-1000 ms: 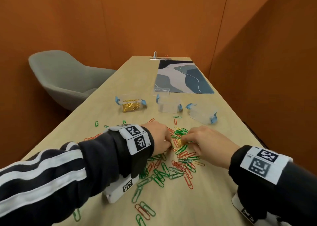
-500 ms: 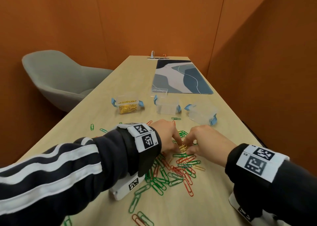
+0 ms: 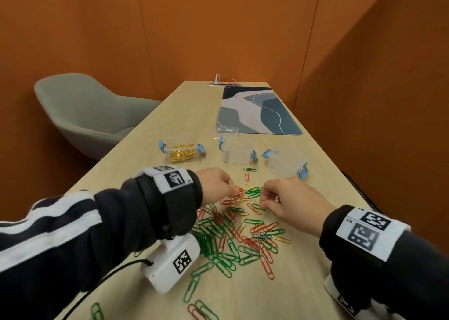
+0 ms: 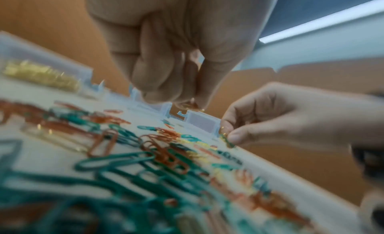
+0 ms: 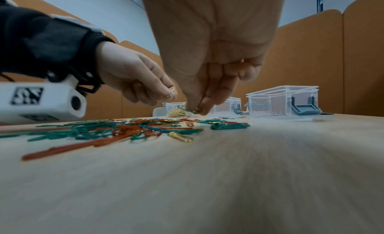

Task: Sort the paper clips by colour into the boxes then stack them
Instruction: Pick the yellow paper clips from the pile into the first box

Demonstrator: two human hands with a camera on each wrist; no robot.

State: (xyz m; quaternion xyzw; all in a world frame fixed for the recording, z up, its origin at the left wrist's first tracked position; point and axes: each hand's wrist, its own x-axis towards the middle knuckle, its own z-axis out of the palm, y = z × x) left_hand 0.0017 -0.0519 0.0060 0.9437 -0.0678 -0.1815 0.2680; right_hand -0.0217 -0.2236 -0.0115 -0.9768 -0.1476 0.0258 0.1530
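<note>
Now our left hand (image 3: 216, 185) pinches gold clips (image 5: 172, 91), our right hand (image 3: 289, 198) pinches a green clip (image 5: 190, 110); the gold-filled box (image 3: 181, 152) lies ahead-left, nearer our left.

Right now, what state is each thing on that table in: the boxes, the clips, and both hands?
Left box: open, holding gold clips.
Middle box: open, looks empty.
Right box: open, looks empty.
Loose lid: off, lying beyond the middle box.
Clip pile: unsorted green, red and gold.
Left hand: pinching gold clips.
Right hand: pinching a green clip.
</note>
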